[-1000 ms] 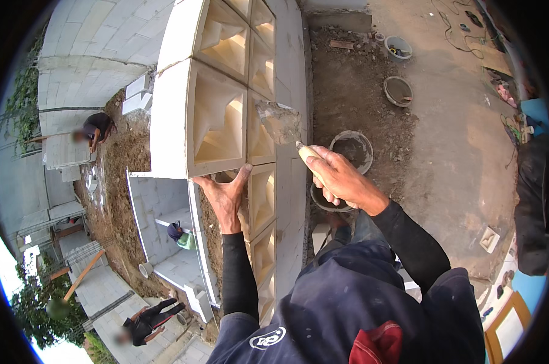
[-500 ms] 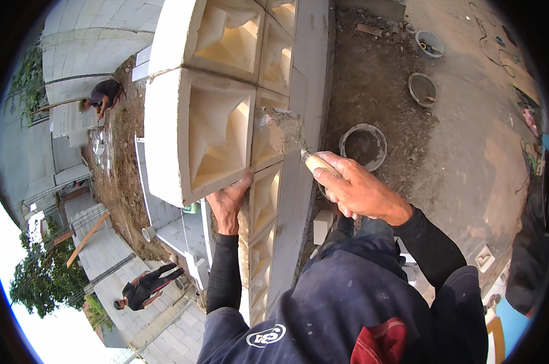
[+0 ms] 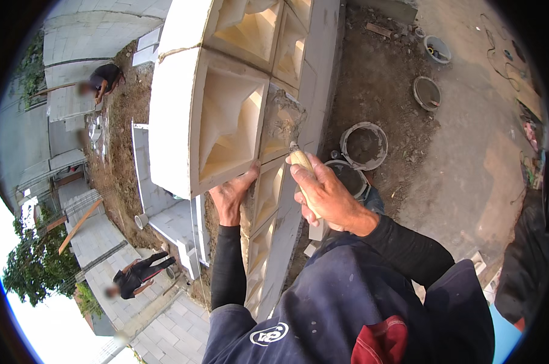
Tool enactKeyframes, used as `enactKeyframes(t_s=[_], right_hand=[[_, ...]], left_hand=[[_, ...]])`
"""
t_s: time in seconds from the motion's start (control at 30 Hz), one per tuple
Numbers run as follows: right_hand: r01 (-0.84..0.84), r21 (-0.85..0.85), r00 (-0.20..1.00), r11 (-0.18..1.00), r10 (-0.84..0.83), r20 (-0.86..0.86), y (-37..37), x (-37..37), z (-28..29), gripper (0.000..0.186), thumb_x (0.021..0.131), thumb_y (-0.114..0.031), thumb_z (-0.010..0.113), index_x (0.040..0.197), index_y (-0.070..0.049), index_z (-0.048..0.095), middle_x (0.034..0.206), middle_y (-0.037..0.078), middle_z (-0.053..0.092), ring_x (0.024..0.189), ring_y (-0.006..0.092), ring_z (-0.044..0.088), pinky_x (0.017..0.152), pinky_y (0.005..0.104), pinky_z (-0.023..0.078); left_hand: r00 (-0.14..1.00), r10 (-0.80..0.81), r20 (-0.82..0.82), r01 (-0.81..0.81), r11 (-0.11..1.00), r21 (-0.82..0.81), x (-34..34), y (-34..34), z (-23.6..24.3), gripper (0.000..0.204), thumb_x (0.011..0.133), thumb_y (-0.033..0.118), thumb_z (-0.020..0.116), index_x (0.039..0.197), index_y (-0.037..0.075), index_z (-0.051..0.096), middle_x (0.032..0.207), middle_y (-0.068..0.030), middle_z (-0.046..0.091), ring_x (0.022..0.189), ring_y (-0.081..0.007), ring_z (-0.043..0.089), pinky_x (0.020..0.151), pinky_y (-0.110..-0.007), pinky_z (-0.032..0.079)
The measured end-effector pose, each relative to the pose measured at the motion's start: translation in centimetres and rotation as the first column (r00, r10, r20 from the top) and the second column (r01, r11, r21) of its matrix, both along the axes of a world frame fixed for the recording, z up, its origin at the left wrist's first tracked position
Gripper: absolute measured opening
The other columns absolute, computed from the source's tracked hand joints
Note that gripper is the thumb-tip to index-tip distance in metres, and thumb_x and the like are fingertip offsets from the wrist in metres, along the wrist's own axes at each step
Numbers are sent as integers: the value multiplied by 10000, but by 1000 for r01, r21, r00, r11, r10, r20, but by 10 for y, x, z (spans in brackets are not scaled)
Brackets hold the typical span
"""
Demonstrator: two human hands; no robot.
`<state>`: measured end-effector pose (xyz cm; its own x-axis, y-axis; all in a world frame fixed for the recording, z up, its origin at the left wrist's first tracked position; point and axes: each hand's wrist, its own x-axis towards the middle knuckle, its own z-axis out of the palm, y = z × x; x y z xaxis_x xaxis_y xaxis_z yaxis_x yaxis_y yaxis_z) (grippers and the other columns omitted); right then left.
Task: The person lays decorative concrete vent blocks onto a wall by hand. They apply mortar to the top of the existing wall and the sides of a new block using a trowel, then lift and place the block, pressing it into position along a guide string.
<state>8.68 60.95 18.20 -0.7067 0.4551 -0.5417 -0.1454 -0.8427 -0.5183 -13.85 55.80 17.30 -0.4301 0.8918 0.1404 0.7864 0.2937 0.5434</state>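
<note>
A cream decorative breeze block [image 3: 197, 121] with a recessed star-like face sits at the top of a wall of similar blocks. My left hand [image 3: 228, 199] grips its lower edge from below, thumb on the near corner and the other fingers mostly hidden. My right hand [image 3: 330, 195] is closed around the wooden handle of a trowel [image 3: 303, 164]. The mortar-smeared blade lies against the block face just right of the gripped block. Wet grey mortar [image 3: 288, 115] covers part of that spot, so the blade's outline is hard to make out.
Round buckets [image 3: 364, 145] stand on the dirt to the right of the wall, one holding tools. Two people [image 3: 142, 276] are on the left beyond the wall, one bending over. A thin string [image 3: 200, 249] runs beside my left forearm.
My right hand and the trowel have moved left and slightly down, and the handle is steeper. My left hand keeps its hold. The whole view has tilted slightly.
</note>
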Motion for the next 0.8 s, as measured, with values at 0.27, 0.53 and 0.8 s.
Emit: enactKeyframes(t_s=[0.27,0.53,0.8], right_hand=[[-350,180,931,919,320,174,77,47,3,448,1096,-369,480,1414,-55,454,736,-6,463,418,37,437,349,216,370],[-310,919,887,242,-274,371,48,106,19,469,1026,-267,599,1402,-7,499,1005,246,724,796,388,736,682,418,576],[-333,935,890,125,-287,355,92,84,51,465,1012,-277,626,1381,-11,533,998,241,718,923,443,704,769,440,555]], left_hand=[[999,16,-30,-17,999,-39,-5,-2,-2,466,650,282,896,987,3,735,984,-125,750,867,-278,713,816,-389,568],[979,82,187,-65,993,-95,-11,-10,4,656,647,321,926,1183,17,702,1195,-176,710,1066,-326,688,964,-452,534],[968,61,242,-170,871,460,3,-25,77,1122,775,559,837,1600,38,283,1633,-204,310,1532,-345,269,1247,-476,240]])
